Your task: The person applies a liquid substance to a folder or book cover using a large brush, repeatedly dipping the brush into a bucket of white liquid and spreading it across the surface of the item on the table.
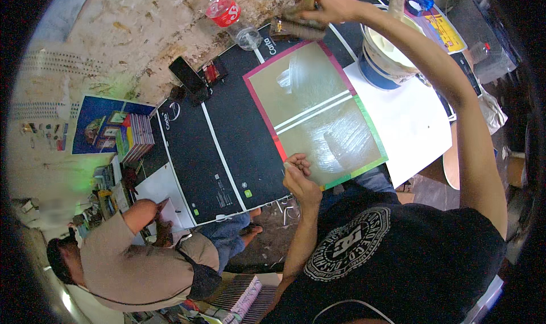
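My right hand (335, 4), stretched to the far side of the table, grips a wide brush (310, 10) with a wooden handle; the brush is smeared by motion. Its head hangs above a small brown block-like thing (281, 28). Nearer to me lies a flat board (296, 88) edged in pink, red and green, with two white strips across its middle and shiny wet streaks on both halves. My left hand (301, 179) is closed at the board's near left corner, its fingers curled. Whether something is between those fingers is hidden.
A bucket of whitish paste (384, 59) stands right of the board, by white sheets (409, 128). Far left of the board are a clear bottle (223, 11) with red cap and a dark phone (189, 77). A co-worker (142, 256) sits at the left by stacked books (136, 136).
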Available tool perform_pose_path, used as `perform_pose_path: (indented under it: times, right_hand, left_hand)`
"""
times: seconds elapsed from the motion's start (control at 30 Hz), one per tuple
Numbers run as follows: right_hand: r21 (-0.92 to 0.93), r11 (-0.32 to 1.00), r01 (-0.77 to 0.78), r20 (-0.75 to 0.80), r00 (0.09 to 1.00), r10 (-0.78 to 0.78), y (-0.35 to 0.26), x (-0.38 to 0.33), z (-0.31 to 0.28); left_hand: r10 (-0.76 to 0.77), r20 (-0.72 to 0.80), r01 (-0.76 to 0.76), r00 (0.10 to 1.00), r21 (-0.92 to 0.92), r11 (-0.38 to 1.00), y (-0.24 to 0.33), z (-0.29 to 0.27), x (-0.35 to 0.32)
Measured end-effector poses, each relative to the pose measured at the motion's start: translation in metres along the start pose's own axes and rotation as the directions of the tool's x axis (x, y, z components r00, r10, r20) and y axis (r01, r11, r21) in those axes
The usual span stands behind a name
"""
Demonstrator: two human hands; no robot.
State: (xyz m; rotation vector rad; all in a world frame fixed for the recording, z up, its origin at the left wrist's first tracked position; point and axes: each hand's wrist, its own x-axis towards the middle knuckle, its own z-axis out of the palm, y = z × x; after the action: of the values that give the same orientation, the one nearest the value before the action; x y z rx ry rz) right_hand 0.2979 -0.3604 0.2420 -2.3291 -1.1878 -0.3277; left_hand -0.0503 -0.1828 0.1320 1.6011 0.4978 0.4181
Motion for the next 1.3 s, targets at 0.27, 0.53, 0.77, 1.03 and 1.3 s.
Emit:
perform_pose_path:
  times: [0.27, 0.53, 0.77, 1.03, 1.3]
  right_hand:
    - [-0.025, 0.978, -0.208, 0.375, 0.905, 0.202, -0.008, -0.002, 0.007]
    - [0.533, 0.828, 0.175, 0.417, 0.797, -0.437, -0.038, 0.024, 0.036]
    - [-0.147, 0.976, 0.16, 0.168, 0.976, -0.135, -0.032, 0.088, 0.054]
    - [0.569, 0.82, 0.07, 0.583, 0.669, -0.461, -0.084, 0.083, 0.076]
    - [0.528, 0.81, 0.255, 0.373, 0.788, -0.491, -0.07, 0.138, 0.105]
  left_hand:
    - [0.016, 0.037, -0.015, 0.999, -0.013, 1.0, -0.005, -0.005, -0.002]
    - [0.022, 0.025, -0.022, 0.999, -0.013, 1.0, -0.002, -0.002, -0.001]
    - [0.053, 0.022, -0.053, 0.998, 0.026, 0.998, -0.003, -0.002, -0.002]
    - [0.079, 0.006, -0.079, 0.997, 0.043, 0.996, -0.002, 0.001, -0.001]
    - [0.08, 0.015, -0.081, 0.997, 0.058, 0.995, 0.002, 0.001, -0.001]
